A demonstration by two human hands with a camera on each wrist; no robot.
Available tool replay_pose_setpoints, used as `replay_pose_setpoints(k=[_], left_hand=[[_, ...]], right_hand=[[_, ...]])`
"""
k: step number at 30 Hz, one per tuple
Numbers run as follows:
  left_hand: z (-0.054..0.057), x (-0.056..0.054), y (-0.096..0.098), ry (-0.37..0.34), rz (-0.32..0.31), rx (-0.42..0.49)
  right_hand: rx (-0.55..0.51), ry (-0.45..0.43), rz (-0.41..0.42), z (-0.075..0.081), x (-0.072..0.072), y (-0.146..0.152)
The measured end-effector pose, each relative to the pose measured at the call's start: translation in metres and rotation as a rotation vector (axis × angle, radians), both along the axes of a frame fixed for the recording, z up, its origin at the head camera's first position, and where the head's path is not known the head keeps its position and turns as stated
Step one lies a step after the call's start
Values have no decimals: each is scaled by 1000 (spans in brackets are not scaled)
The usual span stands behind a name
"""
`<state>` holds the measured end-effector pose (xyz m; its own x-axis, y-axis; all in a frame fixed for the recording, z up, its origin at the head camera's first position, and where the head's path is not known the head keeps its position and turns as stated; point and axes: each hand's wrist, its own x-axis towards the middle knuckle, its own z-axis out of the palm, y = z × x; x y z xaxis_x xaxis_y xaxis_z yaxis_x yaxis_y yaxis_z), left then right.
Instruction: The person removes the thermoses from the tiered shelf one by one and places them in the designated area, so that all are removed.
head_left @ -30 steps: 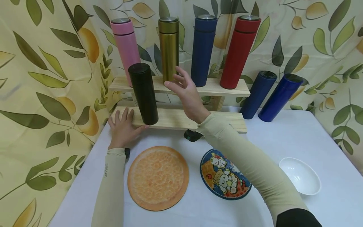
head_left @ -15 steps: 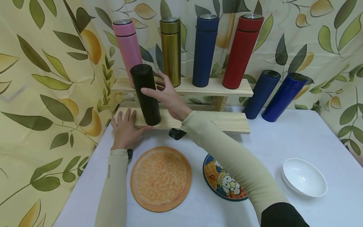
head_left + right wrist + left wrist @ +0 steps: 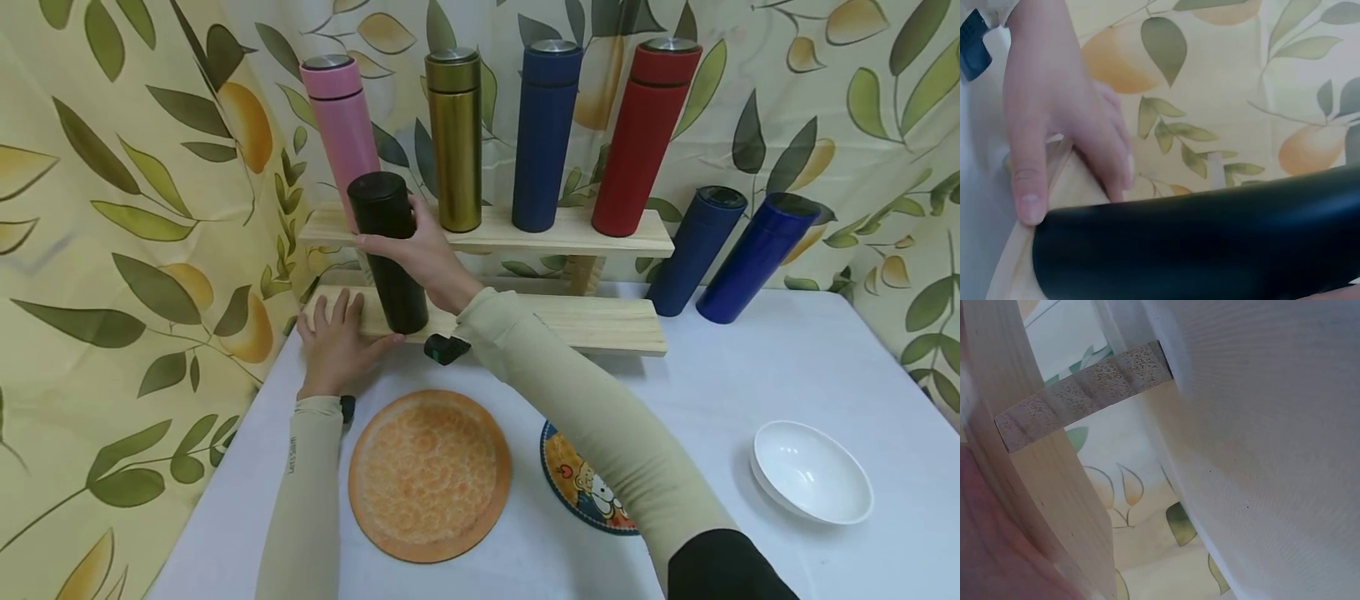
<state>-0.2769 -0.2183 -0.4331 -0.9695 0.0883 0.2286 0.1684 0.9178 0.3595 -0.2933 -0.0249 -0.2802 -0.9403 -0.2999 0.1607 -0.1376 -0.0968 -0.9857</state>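
A black thermos flask [image 3: 397, 292] stands on the lower board of a two-tier wooden stand [image 3: 525, 312], toward its left end. My right hand [image 3: 431, 258] grips the flask's upper half, thumb across the front and fingers behind it. Its dark body [image 3: 1210, 244] fills the lower part of the right wrist view. My left hand [image 3: 333, 346] rests on the board's left end with fingers spread. In the right wrist view, the left thumb [image 3: 1030, 187] lies at the board's front edge by the flask's base. The left wrist view shows a wooden support [image 3: 1085, 397] under the stand.
Pink [image 3: 343, 125], gold [image 3: 455, 142], blue [image 3: 547, 133] and red flasks [image 3: 647, 137] line the upper board. Two more blue flasks [image 3: 693, 250] stand right of the stand. A round orange mat [image 3: 430, 475], a patterned mat [image 3: 585, 483] and a white bowl [image 3: 810, 471] lie in front.
My right hand has moved left from in front of the gold flask to the black flask and now grips it. My left hand stays on the board.
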Motion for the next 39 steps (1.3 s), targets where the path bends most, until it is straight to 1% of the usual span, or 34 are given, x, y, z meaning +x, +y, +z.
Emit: replay_pose_setpoints(k=[4,8,11,16,20,27,33,36,39], left_hand=[[1,-1,2,-14,-3,16],[0,-1,0,-20,5,19],[-1,0,-2,-12,7,15],[1,1,-2,1,8,31],[1,1,0,2,2,30],[3,4,0,-11,-17,15],[2,3,-1,-3,-32,-10],[1,3,-1,-1,-35,-14],[0,4,-2,2,-38,-10]], right_hand=[[34,-13,-22,-1,-4,0],[51,-17,-15,-2,-7,-2],[53,-2,-13,-1,-7,-3],[27,38,10,0,-7,0],[1,55,34,0,-6,10],[1,74,7,7,-2,30],[-56,33,-3,14,4,53],[-60,20,-13,16,6,65],[-51,27,-16,17,8,76]])
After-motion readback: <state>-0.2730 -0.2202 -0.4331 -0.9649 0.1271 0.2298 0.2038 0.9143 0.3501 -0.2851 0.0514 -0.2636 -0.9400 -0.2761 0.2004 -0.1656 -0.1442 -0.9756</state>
